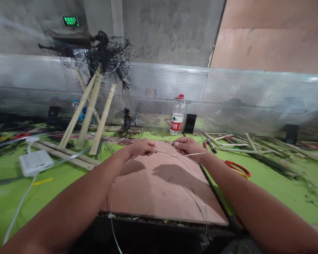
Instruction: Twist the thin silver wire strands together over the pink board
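My left hand [146,146] is closed in a pinch on a thin silvery wire [172,155]. From those fingers the wire bows toward the right over the board, and another length curves down past my left forearm to the bottom of the view. My right hand [186,145] is a short way to the right, its fingers pressed together; whatever is between the fingertips is too small to make out. A thin, pale straight piece [194,154] shows just below that hand, across the wrist. Both hands are above the far part of a pinkish board [148,197].
Bamboo legs [90,109] carry a tangled black wire form [108,53] at back left. A red-labelled bottle [177,116] and a black phone [190,123] stand behind my hands. Pliers [210,145], red-handled loops [237,168] and bamboo strips [243,150] lie right; a white charger [36,163] left.
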The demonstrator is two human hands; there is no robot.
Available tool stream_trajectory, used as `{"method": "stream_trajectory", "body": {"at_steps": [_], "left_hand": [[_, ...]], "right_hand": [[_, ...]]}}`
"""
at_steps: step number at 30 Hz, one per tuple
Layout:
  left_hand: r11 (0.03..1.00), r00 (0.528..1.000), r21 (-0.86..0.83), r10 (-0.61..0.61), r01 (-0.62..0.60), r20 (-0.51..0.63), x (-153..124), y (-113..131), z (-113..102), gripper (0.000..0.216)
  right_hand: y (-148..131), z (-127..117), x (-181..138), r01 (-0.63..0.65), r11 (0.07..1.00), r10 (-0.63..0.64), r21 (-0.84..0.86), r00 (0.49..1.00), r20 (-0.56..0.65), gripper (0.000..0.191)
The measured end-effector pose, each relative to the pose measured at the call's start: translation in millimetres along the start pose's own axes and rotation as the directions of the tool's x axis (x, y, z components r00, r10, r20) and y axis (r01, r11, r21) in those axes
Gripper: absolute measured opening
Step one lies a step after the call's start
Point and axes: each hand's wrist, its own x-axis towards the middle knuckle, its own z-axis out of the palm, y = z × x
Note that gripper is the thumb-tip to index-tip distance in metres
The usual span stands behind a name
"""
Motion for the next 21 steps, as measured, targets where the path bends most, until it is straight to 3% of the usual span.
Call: {"method": "stream_trajectory", "body": {"at_steps": [3,7,10,12,14,17,19,21], "left_hand": [[0.999,0.999,0.023,-0.022,0.023,-0.044,3,-4,1,0.022],[0.999,0.99,0.035,-0.015,0.02,-0.137,3,-4,2,0.023],[0.996,0.987,0.072,-0.035,0.047,-0.158,3,-5,4,0.024],[0.994,0.986,0.091,-0.048,0.063,-0.16,4,-6,5,0.023],[0.994,0.987,0.091,-0.037,0.052,-0.158,4,-6,4,0.023],[0.997,0.991,0.075,-0.014,0.023,-0.129,3,-5,1,0.022],[0.998,0.994,0.067,-0.002,0.01,-0.11,2,-2,0,0.021],[0.998,0.995,0.067,0.007,-0.001,-0.095,1,0,0,0.023]], "right_hand": [[-6,18,-7,0.036,0.994,-0.019,-0.107,0.987,0.161,0.034],[-5,46,-19,0.075,0.949,0.046,-0.306,0.928,0.37,0.03],[1,69,-27,0.304,0.78,0.003,-0.546,0.872,0.489,0.02],[2,79,-32,0.441,0.656,-0.035,-0.613,0.829,0.559,0.02],[-1,82,-37,0.512,0.593,-0.066,-0.621,0.8,0.597,0.022],[-13,73,-37,0.463,0.661,-0.168,-0.59,0.858,0.485,0.032],[-19,59,-31,0.351,0.774,-0.255,-0.526,0.934,0.249,0.04],[-21,43,-22,0.243,0.858,-0.315,-0.452,0.945,-0.091,0.045]]}}
